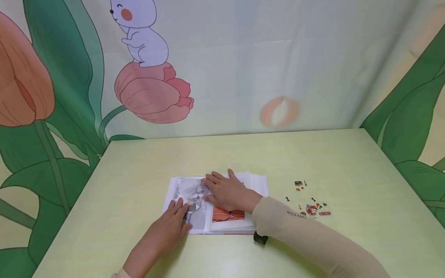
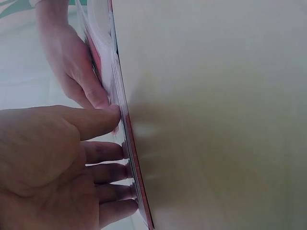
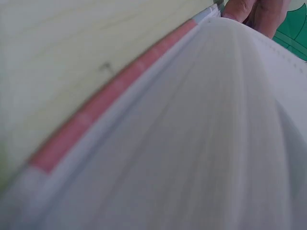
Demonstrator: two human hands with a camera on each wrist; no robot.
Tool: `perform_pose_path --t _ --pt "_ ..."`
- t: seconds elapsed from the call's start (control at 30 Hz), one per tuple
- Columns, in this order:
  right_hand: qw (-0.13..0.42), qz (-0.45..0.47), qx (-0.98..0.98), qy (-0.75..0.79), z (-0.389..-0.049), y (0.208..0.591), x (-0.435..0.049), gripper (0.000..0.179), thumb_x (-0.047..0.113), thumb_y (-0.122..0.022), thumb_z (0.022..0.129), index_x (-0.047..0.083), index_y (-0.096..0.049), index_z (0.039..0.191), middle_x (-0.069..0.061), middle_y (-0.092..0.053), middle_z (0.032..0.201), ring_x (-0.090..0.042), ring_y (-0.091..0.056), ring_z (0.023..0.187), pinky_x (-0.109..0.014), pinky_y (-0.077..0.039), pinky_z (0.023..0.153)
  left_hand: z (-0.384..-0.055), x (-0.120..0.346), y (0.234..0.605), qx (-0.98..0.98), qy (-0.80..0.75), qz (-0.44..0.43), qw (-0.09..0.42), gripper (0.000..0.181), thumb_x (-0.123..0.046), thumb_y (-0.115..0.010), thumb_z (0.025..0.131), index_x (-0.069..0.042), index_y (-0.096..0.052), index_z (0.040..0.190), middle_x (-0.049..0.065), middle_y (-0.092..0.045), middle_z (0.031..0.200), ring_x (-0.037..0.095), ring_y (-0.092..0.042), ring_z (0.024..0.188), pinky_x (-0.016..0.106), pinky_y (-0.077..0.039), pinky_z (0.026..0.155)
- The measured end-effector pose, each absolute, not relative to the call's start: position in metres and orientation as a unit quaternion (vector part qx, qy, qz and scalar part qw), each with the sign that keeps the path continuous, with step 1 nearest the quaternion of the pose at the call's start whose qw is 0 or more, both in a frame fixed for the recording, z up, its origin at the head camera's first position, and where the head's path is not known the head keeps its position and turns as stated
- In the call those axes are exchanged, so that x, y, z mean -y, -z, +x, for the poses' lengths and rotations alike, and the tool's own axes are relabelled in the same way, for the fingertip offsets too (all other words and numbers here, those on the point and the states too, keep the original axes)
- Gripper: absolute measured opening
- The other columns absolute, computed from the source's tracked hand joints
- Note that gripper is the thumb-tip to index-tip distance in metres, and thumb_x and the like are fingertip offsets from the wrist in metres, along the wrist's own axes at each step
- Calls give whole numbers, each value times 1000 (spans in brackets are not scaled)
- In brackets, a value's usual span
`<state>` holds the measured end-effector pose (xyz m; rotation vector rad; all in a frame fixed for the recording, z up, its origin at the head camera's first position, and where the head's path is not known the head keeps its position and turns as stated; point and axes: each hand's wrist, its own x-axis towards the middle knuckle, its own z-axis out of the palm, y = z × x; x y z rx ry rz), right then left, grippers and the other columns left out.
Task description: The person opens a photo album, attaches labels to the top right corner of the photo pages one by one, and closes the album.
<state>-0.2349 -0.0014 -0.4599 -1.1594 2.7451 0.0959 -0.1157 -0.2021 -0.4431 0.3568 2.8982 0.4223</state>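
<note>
An open book or album [image 1: 260, 186] with white pages lies on the table. Its left page carries a grey-and-white picture [image 1: 189, 188], and an orange-red picture [image 1: 228, 216] shows on the right page. My left hand [image 1: 170, 222] rests on the left page with fingers extended; in the left wrist view its fingertips touch the pages near the edge. Beside the spine my right hand [image 1: 229, 193] lies flat across the book, fingers spread and pointing left. Its palm covers part of the right page. Close up, the right wrist view shows curved white pages [image 3: 192, 124] above a red cover edge [image 3: 120, 86].
Several small colourful sticker-like pieces [image 1: 311, 209] lie scattered on the pale table [image 1: 361, 181], right of the book. A black device [image 1: 260, 238] sits under the right wrist. Behind the table hangs a curtain [image 1: 226, 69] printed with flowers and a white animal.
</note>
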Motion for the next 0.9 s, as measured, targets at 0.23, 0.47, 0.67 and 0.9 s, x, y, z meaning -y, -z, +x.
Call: perform_pose_path --t 0.23,0.47,0.67,0.9 --pt "75 -390 -917 -17 -234 456 2 70 57 -36 109 13 -33 163 -6 -29 169 -24 -21 156 -64 -22 121 -116 202 441 -977 -146 118 101 59 -23 -68 101 9 -49 146 33 -38 157 52 -31 147 61 -34 115" --pt "70 -431 -900 -12 -218 456 4 65 51 -36 111 11 -35 162 -5 -26 169 -21 -20 157 -65 -20 120 -116 203 439 -976 -147 116 107 58 -22 -67 101 10 -49 146 33 -37 157 52 -30 147 61 -34 115" --pt "69 -428 -900 -38 -213 455 4 63 49 -36 111 11 -35 162 -3 -26 170 -19 -21 156 -65 -19 121 -116 203 439 -975 -152 114 112 58 -22 -67 102 10 -48 147 33 -36 157 52 -29 147 60 -33 116" --pt "87 -408 -908 -35 -219 452 2 65 51 -37 110 12 -33 163 -2 -27 169 -21 -22 156 -63 -19 122 -117 201 439 -975 -151 114 118 59 -22 -67 102 10 -47 147 33 -36 158 51 -28 148 60 -32 117"
